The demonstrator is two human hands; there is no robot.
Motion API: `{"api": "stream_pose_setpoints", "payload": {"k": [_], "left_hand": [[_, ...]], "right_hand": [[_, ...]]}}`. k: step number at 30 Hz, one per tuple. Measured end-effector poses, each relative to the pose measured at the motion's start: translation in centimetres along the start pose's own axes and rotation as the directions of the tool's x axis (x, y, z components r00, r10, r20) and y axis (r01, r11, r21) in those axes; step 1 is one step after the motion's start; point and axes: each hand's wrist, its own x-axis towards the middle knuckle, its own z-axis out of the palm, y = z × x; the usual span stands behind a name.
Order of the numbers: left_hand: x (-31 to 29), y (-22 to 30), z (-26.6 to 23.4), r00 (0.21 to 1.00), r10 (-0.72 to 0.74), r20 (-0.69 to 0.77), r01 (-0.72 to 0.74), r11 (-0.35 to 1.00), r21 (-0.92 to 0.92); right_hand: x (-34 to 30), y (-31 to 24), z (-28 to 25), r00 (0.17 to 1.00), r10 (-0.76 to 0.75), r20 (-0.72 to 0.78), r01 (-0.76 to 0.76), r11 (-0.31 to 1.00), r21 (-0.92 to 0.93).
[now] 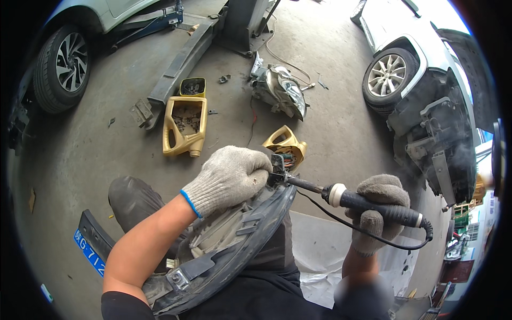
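Across my lap lies a long, curved car part [250, 226] with a black outer edge and a dusty grey inside; it looks like a headlight housing. My left hand [232, 173], in a pale knit glove with a blue cuff edge, is closed on its far end beside a small black bracket [277, 162]. My right hand [378, 208], in a greyish glove, grips a soldering iron [352, 200] by its black handle. The iron points left, and its metal tip meets the part by the bracket. A black cord [341, 224] loops beneath the iron from the handle's end.
Cut-open gold jugs [169, 125] stand ahead, holding small hardware and tools. A detached headlight [280, 90] lies beyond on the floor near a lift post [237, 26]. White cars flank the space; the right one [434, 128] has its front stripped. Plastic sheeting [325, 245] lies beside my lap.
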Motion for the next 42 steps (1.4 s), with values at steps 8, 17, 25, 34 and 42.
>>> {"api": "stream_pose_setpoints", "payload": {"k": [8, 17, 25, 34, 42], "left_hand": [[-0.1, 0.1, -0.2, 0.999, -0.046, 0.018, 0.047, 0.997, -0.066], [-0.2, -0.2, 0.0, 1.0, 0.005, -0.021, -0.006, 0.998, -0.061], [-0.2, -0.2, 0.0, 1.0, -0.013, 0.008, 0.013, 0.999, -0.043], [-0.4, 0.3, -0.3, 0.995, -0.094, 0.042, 0.097, 0.992, -0.081], [-0.2, 0.2, -0.2, 0.985, -0.153, 0.075, 0.163, 0.975, -0.153]], "right_hand": [[-0.9, 1.4, -0.3, 0.996, -0.06, -0.063, 0.058, 0.998, -0.033], [-2.2, 3.5, -1.1, 0.981, -0.137, -0.138, 0.138, 0.99, -0.002], [-2.8, 3.7, -1.3, 0.988, -0.124, -0.095, 0.129, 0.991, 0.046], [-3.2, 3.4, -1.2, 0.994, -0.062, -0.086, 0.072, 0.989, 0.126], [-3.8, 4.1, -2.0, 0.991, -0.109, -0.075, 0.116, 0.988, 0.103]]}}
